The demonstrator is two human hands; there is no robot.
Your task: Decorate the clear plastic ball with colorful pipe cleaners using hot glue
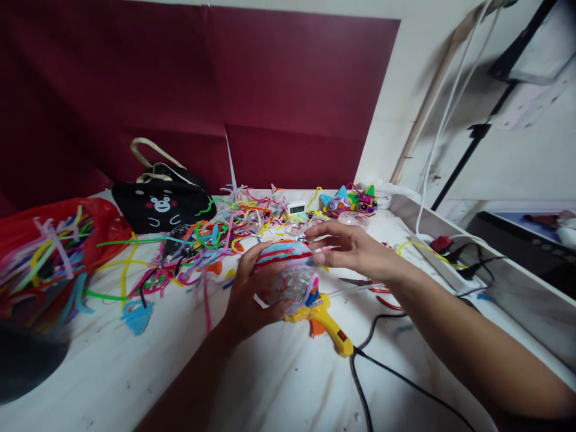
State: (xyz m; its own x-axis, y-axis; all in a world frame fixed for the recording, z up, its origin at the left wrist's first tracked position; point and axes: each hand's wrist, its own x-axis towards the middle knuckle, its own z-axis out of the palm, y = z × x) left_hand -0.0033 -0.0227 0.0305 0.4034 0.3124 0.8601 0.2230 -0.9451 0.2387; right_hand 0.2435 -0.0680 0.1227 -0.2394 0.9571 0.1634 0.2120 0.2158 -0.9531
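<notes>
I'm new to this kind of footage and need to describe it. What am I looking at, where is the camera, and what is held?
No machine here: a person wears one camera on the head, looking forward and down, so both arms reach in from the bottom edge. The left hand cups a clear ball partly wrapped in coloured pipe cleaners; the right hand lays its fingertips on the ball's upper side. Just below the ball a yellow glue gun lies on the white table, its black cord trailing toward the viewer. Behind lie a loose pile of pipe cleaners, a black bag with a bear face, a red bag holding more pipe cleaners at the left, and two decorated balls with pointed ears at the back.
</notes>
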